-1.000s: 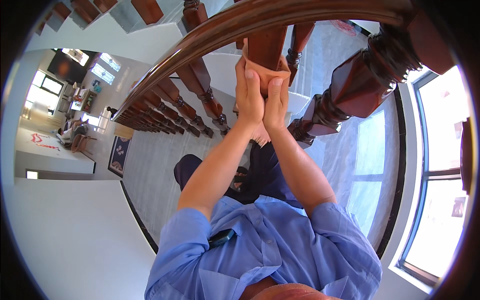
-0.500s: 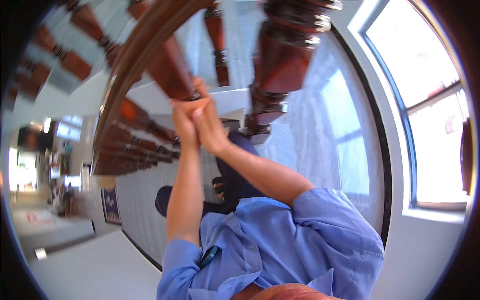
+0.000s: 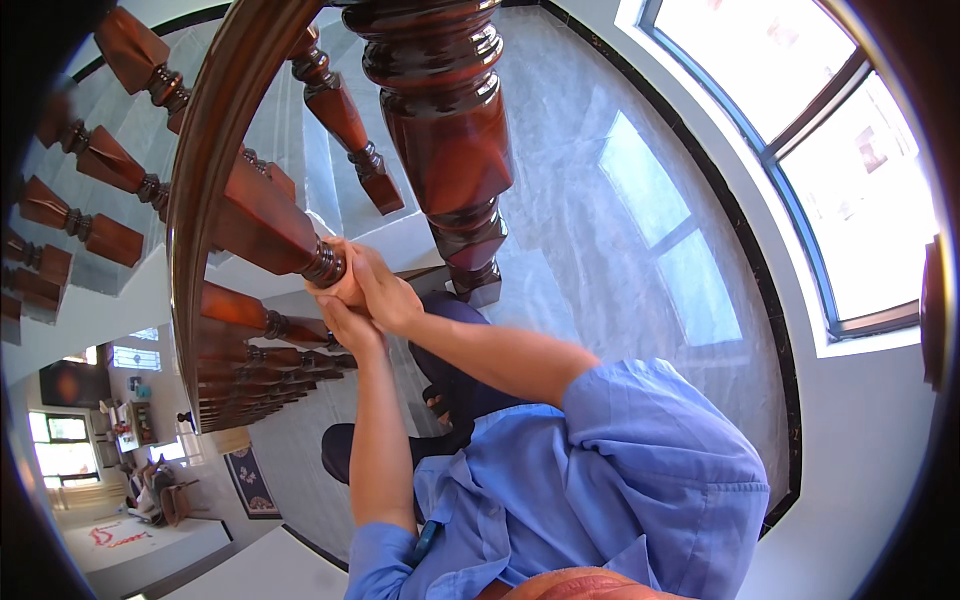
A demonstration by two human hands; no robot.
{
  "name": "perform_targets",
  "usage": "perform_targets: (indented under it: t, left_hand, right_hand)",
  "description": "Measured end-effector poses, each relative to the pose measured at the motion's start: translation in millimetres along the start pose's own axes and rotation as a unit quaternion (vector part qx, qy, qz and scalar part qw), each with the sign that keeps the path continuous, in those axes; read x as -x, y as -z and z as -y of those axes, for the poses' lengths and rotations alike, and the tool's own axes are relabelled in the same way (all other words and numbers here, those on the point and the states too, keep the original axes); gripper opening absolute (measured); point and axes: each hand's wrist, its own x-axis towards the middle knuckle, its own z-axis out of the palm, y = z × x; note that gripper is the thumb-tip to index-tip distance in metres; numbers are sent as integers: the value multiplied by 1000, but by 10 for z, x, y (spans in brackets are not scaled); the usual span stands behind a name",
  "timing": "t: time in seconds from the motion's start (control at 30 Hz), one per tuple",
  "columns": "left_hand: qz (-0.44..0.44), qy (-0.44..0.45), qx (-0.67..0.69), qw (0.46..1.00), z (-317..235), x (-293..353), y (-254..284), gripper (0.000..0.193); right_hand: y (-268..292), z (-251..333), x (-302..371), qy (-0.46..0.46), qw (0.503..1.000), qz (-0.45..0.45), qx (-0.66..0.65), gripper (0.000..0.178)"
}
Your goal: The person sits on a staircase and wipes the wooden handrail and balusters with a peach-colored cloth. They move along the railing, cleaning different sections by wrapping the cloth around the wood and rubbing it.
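Note:
A dark red-brown wooden baluster [image 3: 268, 222] with a square tapering body and a ringed neck slants down from the handrail [image 3: 192, 160]. My left hand [image 3: 350, 322] is wrapped round the part of it just below the rings. From the right, my right hand [image 3: 386, 296] closes over the same spot, and the two hands touch. A peach-toned patch lies between them; whether it is cloth or skin I cannot tell. The fingers on the baluster's far side are partly hidden.
A thick turned newel post [image 3: 447, 140] stands right of my hands. More balusters [image 3: 345, 125] line the grey stone stairs. A blue-framed window [image 3: 775, 150] is in the right wall. Below left lies a room with a white table [image 3: 190, 545].
The view has shifted, so the railing, post and window sit further left. My hands have moved from mid-baluster to beneath its ringed neck, still together on it.

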Motion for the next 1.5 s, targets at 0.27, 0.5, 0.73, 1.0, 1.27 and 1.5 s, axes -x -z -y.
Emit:
perform_targets:
  t: [0.27, 0.5, 0.73, 1.0, 1.27, 1.5]
  left_hand:
    - [-99, 214, 31, 971, 294, 148, 464, 48]
    - [-75, 48, -76, 993, 483, 400, 275, 47]
    - [-33, 196, -32, 979, 589, 266, 600, 44]
    - [-183, 162, -204, 948, 548, 597, 799, 29]
    - [-297, 44, -24, 953, -701, 103, 706, 28]
    - [-348, -143, -8, 927, -1490, -752, 666, 30]
  right_hand:
    - [-109, -820, 245, -88, 995, -17, -44, 66]
    - [12, -1196, 296, -359, 929, -88, -19, 71]
    - [-42, -1229, 639, -187, 981, -55, 26, 59]
    - [-91, -878, 925, -187, 960, -34, 208, 40]
    - [-714, -332, 614, -141, 990, 13, -1, 46]
    - [-1679, 343, -478, 16, 999, -26, -37, 44]
